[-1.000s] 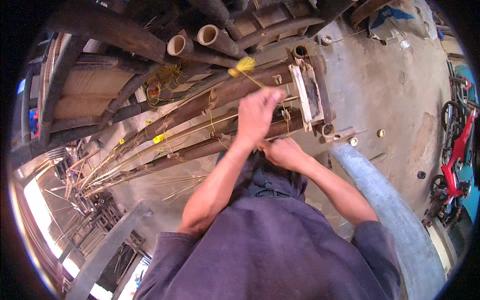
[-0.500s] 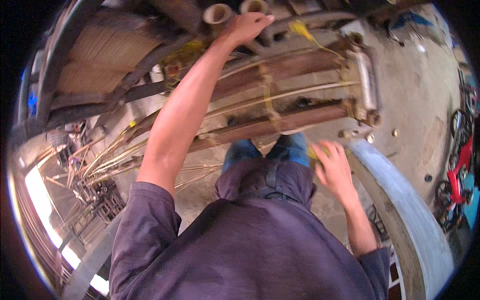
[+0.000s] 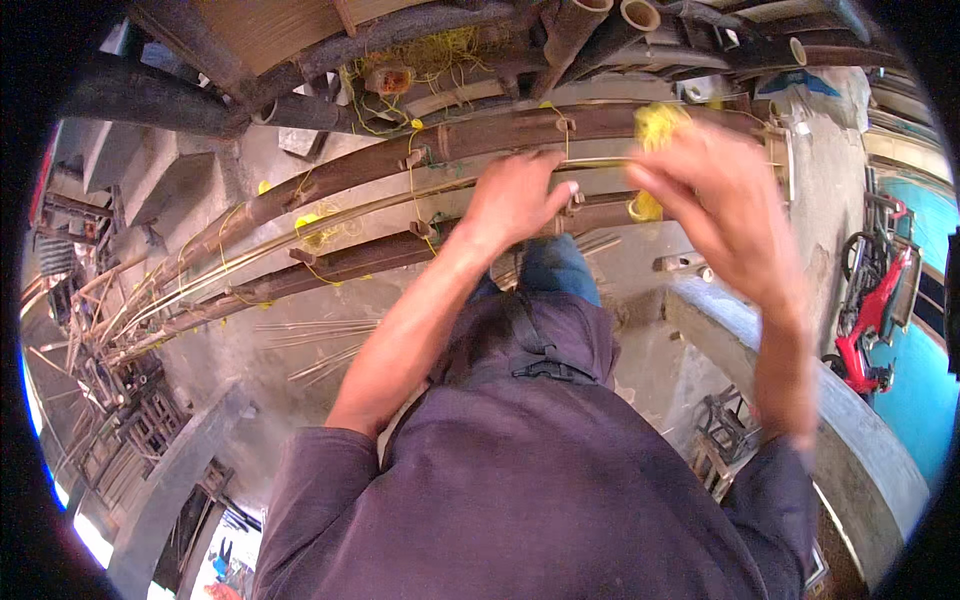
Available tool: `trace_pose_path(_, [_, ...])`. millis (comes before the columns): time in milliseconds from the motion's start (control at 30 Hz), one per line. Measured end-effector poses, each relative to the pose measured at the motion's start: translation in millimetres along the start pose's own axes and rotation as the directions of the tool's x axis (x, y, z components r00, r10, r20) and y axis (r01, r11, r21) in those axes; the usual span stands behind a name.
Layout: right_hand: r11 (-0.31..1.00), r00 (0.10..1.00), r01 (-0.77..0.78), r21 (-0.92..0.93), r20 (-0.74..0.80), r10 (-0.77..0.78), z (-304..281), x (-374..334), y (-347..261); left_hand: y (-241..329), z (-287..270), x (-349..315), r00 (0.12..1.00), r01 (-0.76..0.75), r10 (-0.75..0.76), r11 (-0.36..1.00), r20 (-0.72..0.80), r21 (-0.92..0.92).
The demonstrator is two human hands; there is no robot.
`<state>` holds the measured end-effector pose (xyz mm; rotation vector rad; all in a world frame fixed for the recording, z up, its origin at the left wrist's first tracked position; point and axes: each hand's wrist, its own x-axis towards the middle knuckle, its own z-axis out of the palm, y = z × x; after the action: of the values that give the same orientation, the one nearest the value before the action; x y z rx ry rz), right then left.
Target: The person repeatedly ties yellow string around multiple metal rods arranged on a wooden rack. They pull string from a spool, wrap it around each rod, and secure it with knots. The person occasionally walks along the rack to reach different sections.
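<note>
My left hand (image 3: 513, 195) is closed over long, thin tan strips (image 3: 390, 203), which look like split bamboo. They run from the far left and come out beyond my fingers. My thumb points right. Motion smears my right hand (image 3: 728, 215), raised to the right with its fingertips at the strips' right part. Bright yellow string (image 3: 660, 124) in a bundle shows just above and below those fingertips; whether they grip it is unclear. Beneath the strips lie long brown poles (image 3: 470, 138) with short pegs and loops of yellow string.
Tangled yellow string (image 3: 430, 55) hangs behind the poles. Several dark tubes with open ends (image 3: 640, 14) jut out at the top. A concrete ledge (image 3: 860, 460) stands at my right, a grey beam (image 3: 195, 470) at lower left. A red motorcycle (image 3: 880, 320) stands far right.
My view has shifted to the right. My left hand has come down from near the tubes onto the strips. My right hand has risen from beside my leg to the strips' right part.
</note>
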<state>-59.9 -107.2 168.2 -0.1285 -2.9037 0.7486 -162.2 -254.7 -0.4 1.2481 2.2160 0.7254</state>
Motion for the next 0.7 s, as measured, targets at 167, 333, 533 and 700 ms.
trace_pose_path(167, [0.807,0.817,0.48,0.345,0.158,-0.554,56.3,146.7,23.5,-13.2,21.2,16.2,0.941,-0.062,0.089,0.994,-0.326,0.091])
trace_pose_path(333, [0.948,0.95,-0.297,-0.117,0.058,0.305,188.8,109.4,191.1,1.2,28.4,19.3,0.955,-0.111,0.141,0.986,-0.26,0.127])
trace_pose_path(533, [0.724,0.971,-0.193,0.662,0.234,0.045,140.9,2.8,52.3,-14.2,16.8,10.6,0.968,0.005,0.025,0.993,-0.25,0.12])
trace_pose_path(700, [0.893,0.965,-0.047,0.447,0.251,-0.075,224.6,-60.0,44.6,21.6,-11.3,51.2,0.983,0.149,-0.184,0.767,0.008,-0.624])
